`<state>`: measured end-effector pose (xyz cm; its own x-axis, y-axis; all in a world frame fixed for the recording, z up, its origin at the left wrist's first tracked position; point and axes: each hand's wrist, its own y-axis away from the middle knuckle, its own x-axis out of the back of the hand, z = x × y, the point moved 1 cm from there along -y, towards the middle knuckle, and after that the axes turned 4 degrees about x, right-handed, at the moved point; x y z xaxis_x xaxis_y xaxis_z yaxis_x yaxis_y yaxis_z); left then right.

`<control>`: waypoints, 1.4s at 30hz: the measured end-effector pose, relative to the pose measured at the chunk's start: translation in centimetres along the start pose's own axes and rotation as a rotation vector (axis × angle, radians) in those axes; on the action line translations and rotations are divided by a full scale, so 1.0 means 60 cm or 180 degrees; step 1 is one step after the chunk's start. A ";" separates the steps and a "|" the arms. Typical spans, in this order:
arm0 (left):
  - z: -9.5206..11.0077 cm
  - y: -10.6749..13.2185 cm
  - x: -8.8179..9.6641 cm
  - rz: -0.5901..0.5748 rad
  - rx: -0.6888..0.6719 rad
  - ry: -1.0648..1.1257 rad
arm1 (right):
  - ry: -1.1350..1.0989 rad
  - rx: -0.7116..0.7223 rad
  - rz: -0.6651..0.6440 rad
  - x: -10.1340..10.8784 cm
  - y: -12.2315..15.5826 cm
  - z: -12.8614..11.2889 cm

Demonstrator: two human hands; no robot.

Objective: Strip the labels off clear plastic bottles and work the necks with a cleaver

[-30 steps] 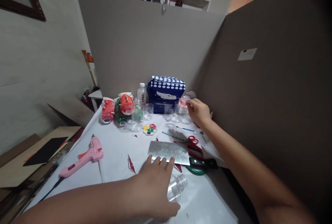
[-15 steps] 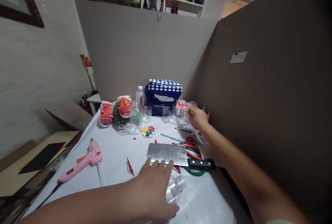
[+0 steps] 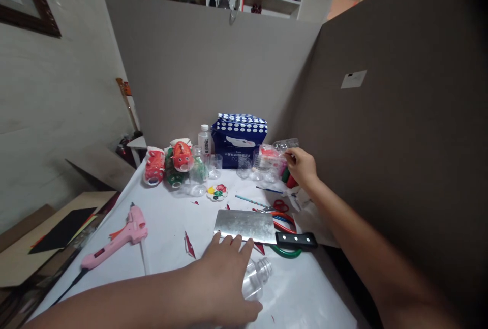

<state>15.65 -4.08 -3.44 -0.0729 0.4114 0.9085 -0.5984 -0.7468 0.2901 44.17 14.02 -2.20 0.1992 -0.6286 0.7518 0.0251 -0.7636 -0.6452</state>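
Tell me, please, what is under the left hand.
Under the left hand lies a clear bottle; its threaded neck shows at the right. Much of its body is covered by the hand and cannot be seen.

Left hand (image 3: 227,274) is shown bare, broad across back, with short, slim fingers (image 3: 236,242) tapered to rounded tips; thumb (image 3: 252,310) is thicker, blunt-ended. Left forearm (image 3: 145,291) is likewise uncovered, smooth in outline, widened gradually from wrist, cut off by lower picture edge. Right hand (image 3: 303,166) is also seen bare, softly rounded at knuckles. Right forearm (image 3: 353,232) is left uncovered, narrowed at wrist, broadened toward elbow; outline is blurred near lower right corner. Fingernail detail cannot be made out.
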 end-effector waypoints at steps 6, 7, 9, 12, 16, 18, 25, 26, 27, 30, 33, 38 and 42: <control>0.002 0.001 0.004 0.0018 0.0037 -0.0022 | -0.0040 -0.0082 -0.0153 0.016 -0.005 0.004; 0.002 0.002 0.003 0.0007 0.0056 -0.0009 | -0.0041 -0.0109 -0.0183 0.017 -0.007 0.007; 0.000 0.002 0.002 -0.0015 0.0065 0.0012 | -0.0026 -0.0146 -0.0231 0.017 -0.011 0.015; -0.002 0.002 0.000 0.0023 0.0007 0.0007 | 0.0049 -0.0140 -0.0301 0.015 -0.017 0.024; -0.001 0.001 -0.001 0.0057 -0.0026 -0.0035 | 0.0197 -0.0027 -0.0504 0.006 -0.025 0.023; 0.001 0.002 0.002 0.0056 -0.0013 -0.0056 | 0.0262 0.0058 -0.0640 0.000 -0.028 0.019; 0.001 0.002 0.006 0.0021 0.0004 -0.0077 | 0.0399 0.0292 -0.1074 -0.023 -0.043 0.016; 0.000 0.001 0.004 0.0051 -0.0010 -0.0083 | 0.0413 0.0308 -0.1109 -0.025 -0.045 0.016; -0.002 0.000 0.002 0.0080 -0.0022 -0.0090 | 0.0425 0.0322 -0.1140 -0.028 -0.047 0.016; -0.005 -0.002 -0.005 0.0114 -0.0040 -0.0090 | 0.0460 0.0354 -0.1195 -0.034 -0.051 0.015; -0.004 -0.001 -0.003 0.0024 -0.0031 -0.0047 | 0.0493 0.0388 -0.1187 -0.036 -0.050 0.012; 0.003 0.004 0.008 0.0028 -0.0009 -0.0056 | 0.0510 0.0515 -0.1132 -0.029 -0.043 0.014; 0.005 0.006 0.009 0.0021 -0.0006 -0.0096 | 0.0462 0.0571 -0.1072 -0.024 -0.038 0.019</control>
<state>15.66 -4.29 -2.78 -0.0530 0.3904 0.9191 -0.5994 -0.7486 0.2834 44.94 16.87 -1.97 0.0105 -0.3718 0.9283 0.2384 -0.9006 -0.3634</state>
